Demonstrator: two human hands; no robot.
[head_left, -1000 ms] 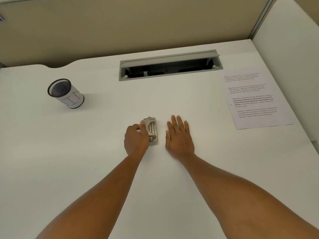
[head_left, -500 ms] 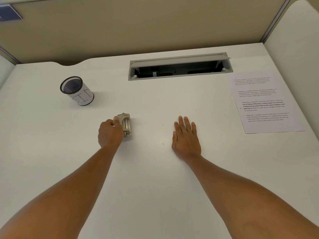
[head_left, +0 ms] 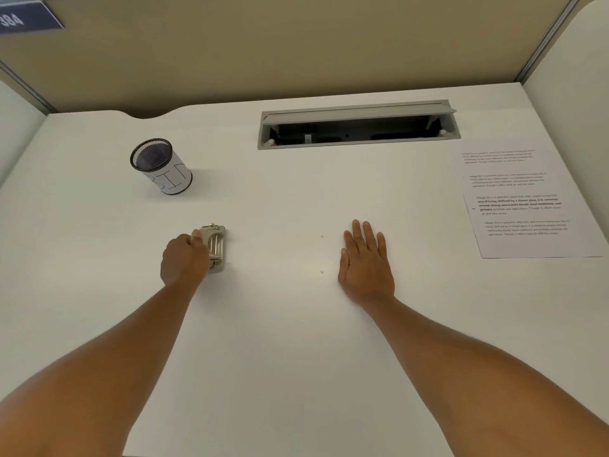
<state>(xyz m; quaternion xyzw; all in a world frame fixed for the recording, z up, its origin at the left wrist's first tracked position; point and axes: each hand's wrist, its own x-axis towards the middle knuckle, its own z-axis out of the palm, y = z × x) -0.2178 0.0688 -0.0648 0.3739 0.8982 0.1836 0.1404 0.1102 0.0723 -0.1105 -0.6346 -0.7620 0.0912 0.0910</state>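
Gripping the hole punch (head_left: 218, 246) left of centre on the table (head_left: 296, 357), the left hand (head_left: 183, 260) curls its fingers (head_left: 197, 235) round it, the right hand (head_left: 366, 265) lies flat and empty, and two punched dots (head_left: 322, 272) seemingly await the bin (head_left: 164, 173).

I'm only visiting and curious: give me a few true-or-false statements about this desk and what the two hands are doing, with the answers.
1. The left hand grips the hole punch. True.
2. The right hand holds a pen. False: it lies flat on the desk and holds nothing.
3. The mesh cup stands on the printed sheet. False: the cup stands on the bare desk at the far left, and the sheet lies at the right.
4. Two small white dots lie on the desk between the hands. True.
5. The cable hatch at the back is shut. False: its lid is raised.
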